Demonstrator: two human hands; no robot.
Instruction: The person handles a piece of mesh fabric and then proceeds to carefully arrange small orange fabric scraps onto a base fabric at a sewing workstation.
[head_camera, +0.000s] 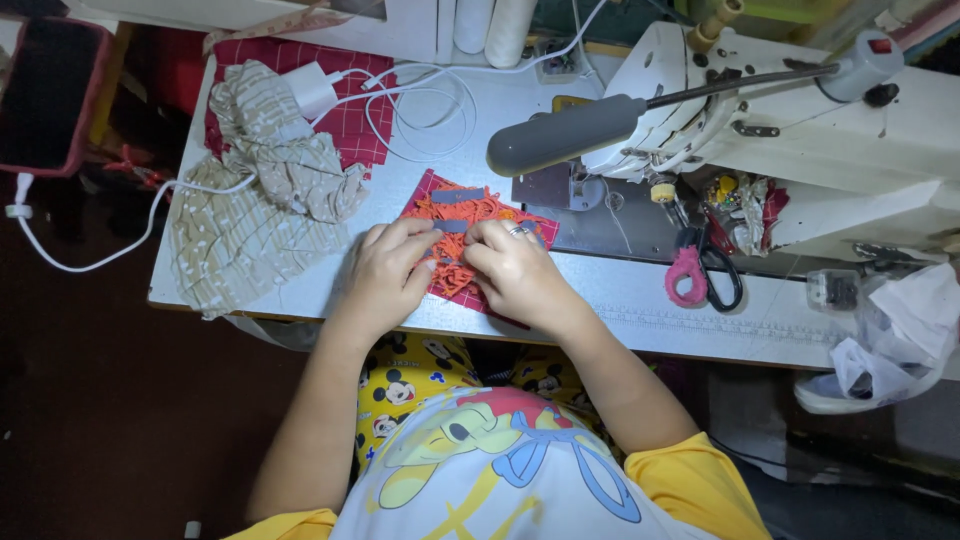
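At table centre: left hand (385, 275) at 9 o'clock of orange trim (462, 240), fingertips pinching small grey strip (450, 226); right hand (515, 272) at 3 o'clock pinching same strip. Trim lies on red cloth (440, 195). Best: keep pinch light, strip flat, aligned.

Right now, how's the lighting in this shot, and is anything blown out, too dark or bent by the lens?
Head view: light falls mainly on the table and sewing machine, whose white body looks near blown out; the floor at left is almost black; both hands, left hand and right hand, on the orange pieces are evenly lit and sharp; the wide lens bows the table edge.
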